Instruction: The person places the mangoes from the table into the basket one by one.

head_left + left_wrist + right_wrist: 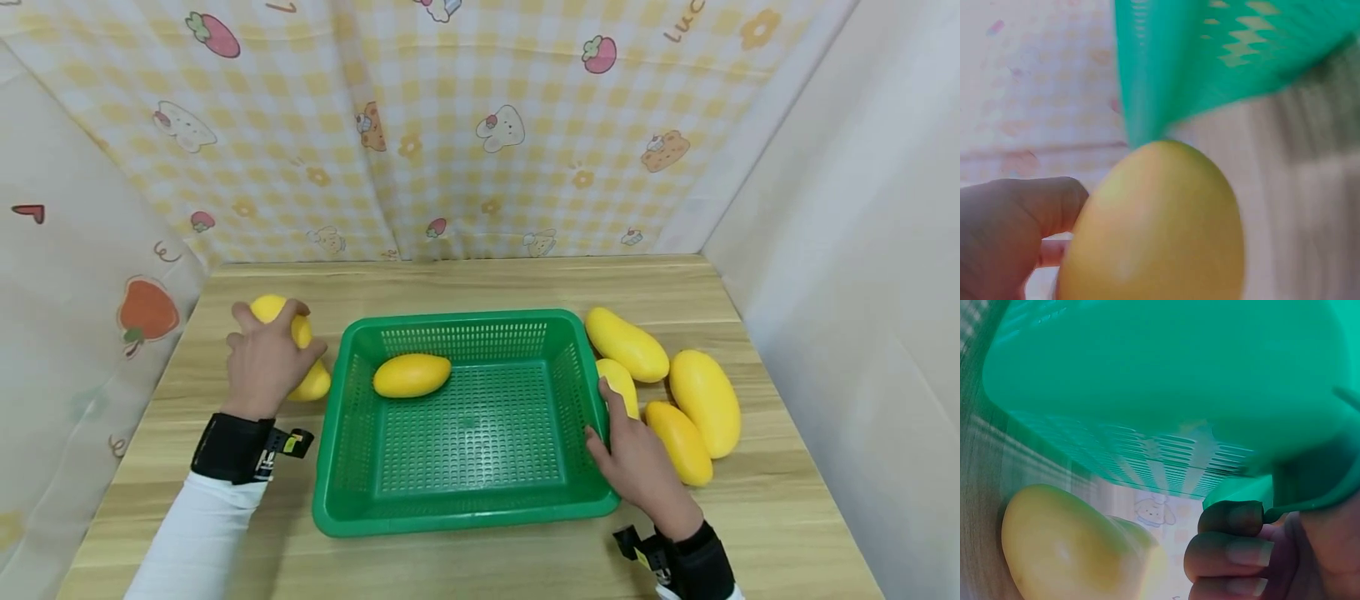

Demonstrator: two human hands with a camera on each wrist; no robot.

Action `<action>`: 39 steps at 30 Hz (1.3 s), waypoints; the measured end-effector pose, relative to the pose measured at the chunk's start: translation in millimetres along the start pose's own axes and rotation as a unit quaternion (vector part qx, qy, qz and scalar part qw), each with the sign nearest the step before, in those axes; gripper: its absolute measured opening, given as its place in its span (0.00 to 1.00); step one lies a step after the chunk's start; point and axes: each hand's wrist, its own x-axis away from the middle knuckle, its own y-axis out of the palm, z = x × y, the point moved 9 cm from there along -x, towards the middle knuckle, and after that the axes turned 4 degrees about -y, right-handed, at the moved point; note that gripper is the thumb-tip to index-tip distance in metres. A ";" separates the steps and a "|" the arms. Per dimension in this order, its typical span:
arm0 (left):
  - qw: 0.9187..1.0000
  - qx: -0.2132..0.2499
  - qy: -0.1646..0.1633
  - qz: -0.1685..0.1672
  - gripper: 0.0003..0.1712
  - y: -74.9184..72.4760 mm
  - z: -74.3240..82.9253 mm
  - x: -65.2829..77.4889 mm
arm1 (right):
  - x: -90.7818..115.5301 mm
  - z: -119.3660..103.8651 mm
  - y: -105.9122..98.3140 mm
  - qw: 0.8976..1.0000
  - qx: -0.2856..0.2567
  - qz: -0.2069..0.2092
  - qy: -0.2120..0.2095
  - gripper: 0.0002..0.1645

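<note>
My left hand reaches down over a yellow mango left of the green basket, fingers spread round it and partly hiding it. Another mango lies just below, near the thumb. A mango fills the lower middle of the left wrist view, beside the fingers. My right hand grips the right rim of the green plastic basket; in the right wrist view its fingers curl beneath the rim. One mango lies inside the basket, towards its left side.
Right of the basket several mangoes lie on the wooden table, among them a large one and one at the back. A patterned curtain hangs behind the table, with pale cloth walls at both sides.
</note>
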 end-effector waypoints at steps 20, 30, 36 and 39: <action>0.991 -0.047 0.109 0.062 0.25 -31.6 47.8 7.2 | 0.7 1.3 -0.2 1.000 0.002 -0.010 0.014 0.44; 0.975 -0.084 0.191 0.072 0.31 -29.4 73.9 8.9 | 0.8 1.3 0.0 1.000 0.001 -0.004 0.010 0.43; 0.970 -0.106 0.209 0.066 0.29 -24.5 85.9 11.6 | 0.4 2.5 1.4 1.000 -0.002 -0.001 0.008 0.43; 0.964 -0.114 0.229 0.073 0.28 -21.7 95.1 16.5 | 0.3 2.8 1.2 1.000 -0.001 0.002 0.007 0.43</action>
